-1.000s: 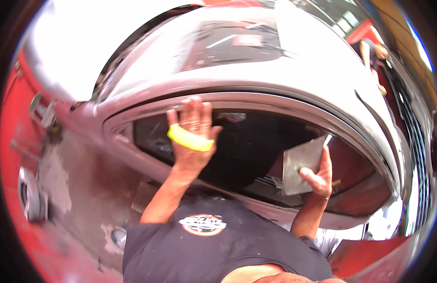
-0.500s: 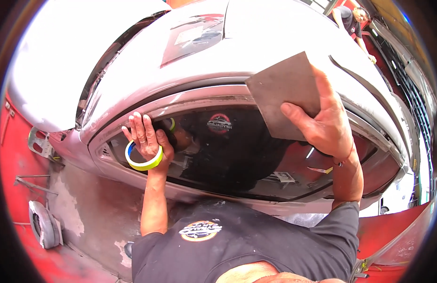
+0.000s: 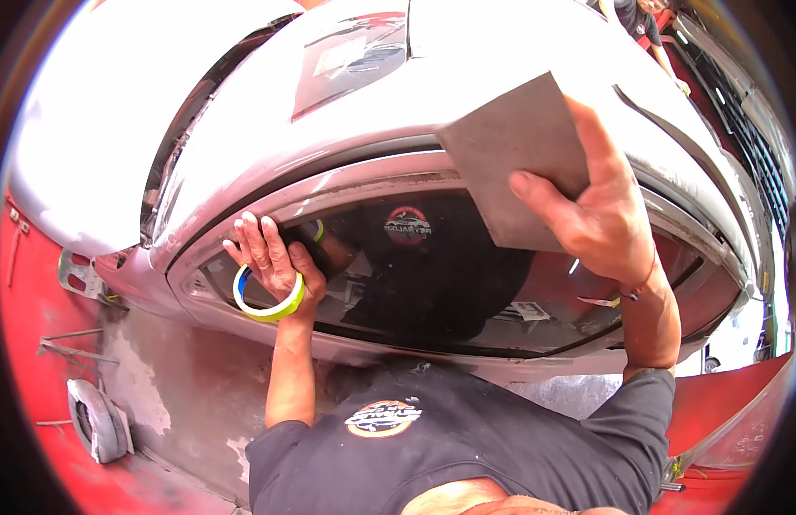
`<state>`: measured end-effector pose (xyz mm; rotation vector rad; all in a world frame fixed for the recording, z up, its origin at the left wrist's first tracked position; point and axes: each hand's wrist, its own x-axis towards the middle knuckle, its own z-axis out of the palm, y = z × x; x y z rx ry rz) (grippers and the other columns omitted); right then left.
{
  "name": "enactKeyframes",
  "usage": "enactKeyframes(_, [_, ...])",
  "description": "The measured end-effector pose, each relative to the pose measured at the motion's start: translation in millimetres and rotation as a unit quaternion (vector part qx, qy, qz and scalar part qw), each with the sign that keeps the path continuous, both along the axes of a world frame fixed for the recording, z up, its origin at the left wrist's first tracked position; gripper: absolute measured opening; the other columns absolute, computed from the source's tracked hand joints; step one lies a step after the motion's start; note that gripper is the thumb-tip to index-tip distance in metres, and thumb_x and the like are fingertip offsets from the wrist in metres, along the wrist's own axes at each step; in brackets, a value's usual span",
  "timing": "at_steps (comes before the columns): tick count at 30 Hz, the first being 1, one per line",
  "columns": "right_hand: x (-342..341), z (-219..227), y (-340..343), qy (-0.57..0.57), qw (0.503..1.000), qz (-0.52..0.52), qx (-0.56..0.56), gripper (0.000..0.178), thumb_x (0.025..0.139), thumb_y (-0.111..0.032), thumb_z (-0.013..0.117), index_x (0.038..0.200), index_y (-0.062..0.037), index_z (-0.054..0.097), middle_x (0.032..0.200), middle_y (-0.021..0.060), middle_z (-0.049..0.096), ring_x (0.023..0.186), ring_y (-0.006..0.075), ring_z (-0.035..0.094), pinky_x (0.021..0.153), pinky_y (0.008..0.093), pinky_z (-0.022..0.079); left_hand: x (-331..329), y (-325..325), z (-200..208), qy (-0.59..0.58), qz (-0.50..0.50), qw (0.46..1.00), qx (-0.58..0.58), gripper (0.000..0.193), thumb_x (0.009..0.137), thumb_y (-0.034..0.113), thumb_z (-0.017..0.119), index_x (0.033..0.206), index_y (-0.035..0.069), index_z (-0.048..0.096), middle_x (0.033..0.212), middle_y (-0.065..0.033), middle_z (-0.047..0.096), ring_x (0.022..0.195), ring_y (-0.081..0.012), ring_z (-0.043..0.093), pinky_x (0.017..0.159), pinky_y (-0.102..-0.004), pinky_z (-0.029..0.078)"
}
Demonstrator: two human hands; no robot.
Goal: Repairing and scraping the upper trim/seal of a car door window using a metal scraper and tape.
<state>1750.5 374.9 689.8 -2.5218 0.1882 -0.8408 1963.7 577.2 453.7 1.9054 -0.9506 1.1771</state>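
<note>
The grip of the right hand (image 3: 608,206) is closed around one side of a thin grey sheet (image 3: 509,163), with the thumb lying flat on the face that one sees and the other fingers hidden behind it. The sheet is tilted, with one corner upward, and it appears in front of the upper edge of the car window (image 3: 363,313); whether it touches the car, one cannot tell. A narrow dark band (image 3: 634,294) is on the right wrist.

The left hand (image 3: 278,268) grasps nothing: its fingers are extended, near the front end of the window, and they seem to rest at the upper window frame (image 3: 398,178). Around this hand hangs a yellow ring (image 3: 286,309), blue on its inner side, like a roll of tape.

The dark glass reflects the person's black shirt (image 3: 509,433), which has a round badge (image 3: 383,419) on the chest. Beyond the window is the pale car roof (image 3: 501,77), very bright. At the far upper right, a co-worker (image 3: 634,19) in dark clothes stands beside the car. On the left, a grey round part (image 3: 102,421) is near the red wall (image 3: 37,283).
</note>
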Motion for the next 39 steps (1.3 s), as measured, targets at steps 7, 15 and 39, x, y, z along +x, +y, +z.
enactKeyframes(7, [4, 0, 1, 0.015, 1.000, 0.017, 0.002, 0.057, 0.086, -0.007, 0.070, 0.137, -0.0044, 0.046, 0.115, 0.0133, 0.064, 0.106, 0.0213, 0.061, 0.093, 0.0343, 0.047, -1, 0, -3, 0.008, 0.004, 1.000, -0.016, 0.047, 0.099, 0.012, 0.041, 0.142, -0.005, 0.040, 0.151, -0.0245, 0.035, 0.144, -0.0394, 0.028, 0.118, -0.0554, 0.009])
enactKeyframes(15, [19, 6, 11, 0.034, 0.999, 0.012, -0.008, 0.061, 0.084, -0.005, 0.071, 0.139, -0.0043, 0.043, 0.114, 0.0115, 0.064, 0.106, 0.0212, 0.060, 0.095, 0.0341, 0.047, -2, 0, -4, 0.021, 0.007, 1.000, -0.016, 0.047, 0.099, 0.012, 0.041, 0.143, -0.004, 0.041, 0.151, -0.0244, 0.035, 0.144, -0.0392, 0.028, 0.118, -0.0550, 0.009])
enactKeyframes(39, [25, -3, 16, 0.005, 0.999, 0.018, -0.029, 0.059, 0.085, -0.008, 0.070, 0.138, -0.0070, 0.044, 0.116, 0.0146, 0.063, 0.106, 0.0247, 0.061, 0.093, 0.0352, 0.047, -3, 3, 1, 0.016, 0.001, 1.000, -0.004, 0.047, 0.098, 0.009, 0.041, 0.143, -0.006, 0.039, 0.150, -0.0259, 0.035, 0.144, -0.0398, 0.027, 0.118, -0.0546, 0.009])
